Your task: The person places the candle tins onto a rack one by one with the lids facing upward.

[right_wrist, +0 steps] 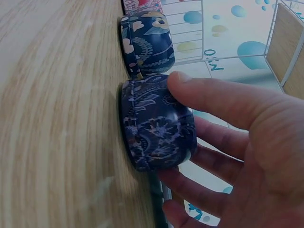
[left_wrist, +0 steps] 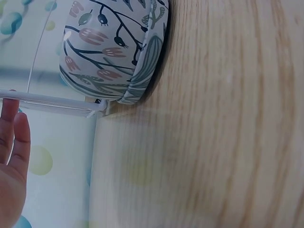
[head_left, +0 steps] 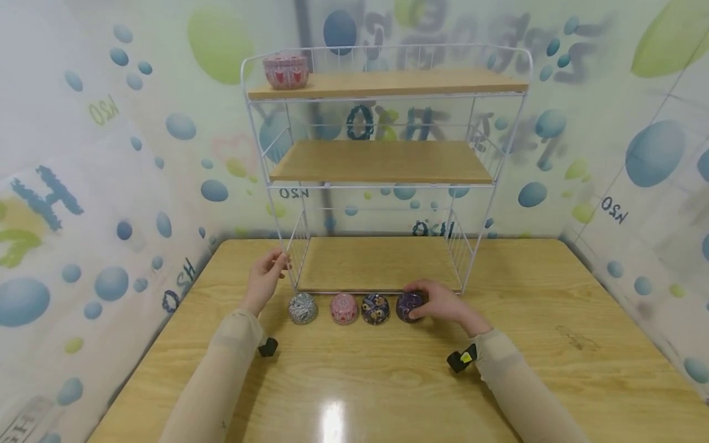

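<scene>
My right hand [head_left: 440,301] holds a dark purple patterned round tin [right_wrist: 159,123], its thumb on one side and fingers round the other. The tin sits on the table before the rack's right front. My left hand [head_left: 266,277] grips the left front post of a white wire rack [left_wrist: 52,100] between thumb and fingers. Just to the right of this hand stands a white tin with leaf and branch print [left_wrist: 107,47]. Between the two hands are a pink tin [head_left: 344,308] and a navy floral tin [right_wrist: 149,43], in one row with the others.
The rack has three wooden shelves, among them the middle shelf [head_left: 382,161] and the bottom shelf [head_left: 382,264]. A pink tin with red hearts [head_left: 286,72] stands at the left of the top shelf. Printed walls [head_left: 183,126] enclose the wooden table [head_left: 376,381] behind and at both sides.
</scene>
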Demonstrator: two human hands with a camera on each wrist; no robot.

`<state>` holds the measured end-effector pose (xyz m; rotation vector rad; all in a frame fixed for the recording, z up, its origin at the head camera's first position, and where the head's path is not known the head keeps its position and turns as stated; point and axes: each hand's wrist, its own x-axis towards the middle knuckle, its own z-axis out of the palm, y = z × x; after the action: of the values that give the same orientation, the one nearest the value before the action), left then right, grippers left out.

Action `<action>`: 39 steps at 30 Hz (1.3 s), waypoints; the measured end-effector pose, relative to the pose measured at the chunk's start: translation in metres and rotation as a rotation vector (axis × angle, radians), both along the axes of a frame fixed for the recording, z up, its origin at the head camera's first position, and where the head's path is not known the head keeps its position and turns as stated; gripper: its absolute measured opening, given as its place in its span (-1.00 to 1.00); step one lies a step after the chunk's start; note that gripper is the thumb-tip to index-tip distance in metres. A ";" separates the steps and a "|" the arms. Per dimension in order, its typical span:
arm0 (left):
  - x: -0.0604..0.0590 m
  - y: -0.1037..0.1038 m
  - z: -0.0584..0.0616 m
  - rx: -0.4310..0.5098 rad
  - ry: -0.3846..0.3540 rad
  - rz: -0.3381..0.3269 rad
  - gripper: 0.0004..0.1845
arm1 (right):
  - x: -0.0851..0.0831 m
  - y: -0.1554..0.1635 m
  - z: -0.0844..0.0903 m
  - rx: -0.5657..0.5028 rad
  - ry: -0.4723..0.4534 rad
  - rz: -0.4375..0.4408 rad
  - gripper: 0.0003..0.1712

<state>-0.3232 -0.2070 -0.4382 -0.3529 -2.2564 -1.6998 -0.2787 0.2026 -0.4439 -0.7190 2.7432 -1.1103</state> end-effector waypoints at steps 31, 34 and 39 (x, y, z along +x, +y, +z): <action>0.025 0.010 0.026 0.008 -0.012 -0.002 -0.73 | -0.003 0.006 -0.012 0.048 -0.063 0.088 -0.14; 0.025 0.010 0.026 0.006 -0.010 -0.001 -0.74 | -0.003 0.006 -0.013 0.045 -0.061 0.085 -0.16; 0.024 0.010 0.026 0.007 -0.002 -0.009 -0.73 | -0.003 0.008 -0.012 0.043 -0.046 0.083 -0.18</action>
<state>-0.2993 -0.1965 -0.4125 -0.3603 -2.2522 -1.7129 -0.2815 0.2104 -0.4561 -0.7839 2.6638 -1.0343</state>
